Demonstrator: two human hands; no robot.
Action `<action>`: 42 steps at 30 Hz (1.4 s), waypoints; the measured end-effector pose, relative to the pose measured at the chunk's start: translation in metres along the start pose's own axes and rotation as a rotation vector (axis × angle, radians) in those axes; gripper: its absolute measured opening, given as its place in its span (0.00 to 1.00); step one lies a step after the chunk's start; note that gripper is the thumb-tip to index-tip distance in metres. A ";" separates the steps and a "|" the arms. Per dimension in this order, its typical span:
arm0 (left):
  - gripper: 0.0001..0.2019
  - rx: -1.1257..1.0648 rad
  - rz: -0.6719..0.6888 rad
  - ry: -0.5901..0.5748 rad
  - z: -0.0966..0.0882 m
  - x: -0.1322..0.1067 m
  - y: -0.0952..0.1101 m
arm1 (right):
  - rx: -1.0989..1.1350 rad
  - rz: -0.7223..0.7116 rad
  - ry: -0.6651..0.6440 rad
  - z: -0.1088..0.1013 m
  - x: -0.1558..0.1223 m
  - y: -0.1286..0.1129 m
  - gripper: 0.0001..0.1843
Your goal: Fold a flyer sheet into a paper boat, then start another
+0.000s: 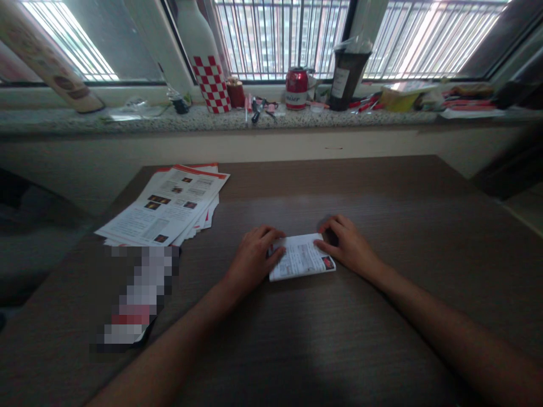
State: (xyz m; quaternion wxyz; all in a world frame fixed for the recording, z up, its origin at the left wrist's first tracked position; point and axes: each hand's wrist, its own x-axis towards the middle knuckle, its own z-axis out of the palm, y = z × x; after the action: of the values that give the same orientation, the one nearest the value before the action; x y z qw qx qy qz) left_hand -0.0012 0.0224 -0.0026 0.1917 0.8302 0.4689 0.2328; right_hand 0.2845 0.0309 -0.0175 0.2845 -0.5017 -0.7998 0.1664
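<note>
A small folded sheet of printed paper [302,259] lies on the dark wooden table, with a red picture near its right corner. My left hand [259,251] grips its left end, the thumb on the printed face and the fingers curled over the far left corner. At the far right corner, my right hand [345,240] holds the paper, thumb on top and index finger bent at the far edge. The parts of the fingers behind the paper are hidden.
A stack of printed sheets [169,206] lies at the table's [407,339] back left. A blurred-out, phone-like object [139,299] is in front of it. On the windowsill [161,118] stand a checkered bottle [211,85], a red can [296,89], a dark cup [344,79] and small clutter.
</note>
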 end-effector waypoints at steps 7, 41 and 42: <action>0.11 0.047 -0.031 0.025 0.001 0.000 0.000 | 0.002 0.010 0.004 0.000 0.000 0.000 0.10; 0.10 0.086 -0.048 0.025 0.002 -0.001 -0.004 | -0.057 -0.023 0.011 0.003 -0.001 0.000 0.09; 0.10 0.092 -0.051 0.019 0.002 -0.001 -0.003 | -0.068 -0.032 0.007 0.003 -0.001 0.000 0.09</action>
State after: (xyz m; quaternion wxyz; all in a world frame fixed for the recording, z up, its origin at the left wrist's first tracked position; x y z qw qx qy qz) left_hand -0.0027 0.0229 -0.0065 0.1550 0.8237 0.5018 0.2138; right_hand 0.2830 0.0299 -0.0197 0.2727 -0.4988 -0.8120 0.1326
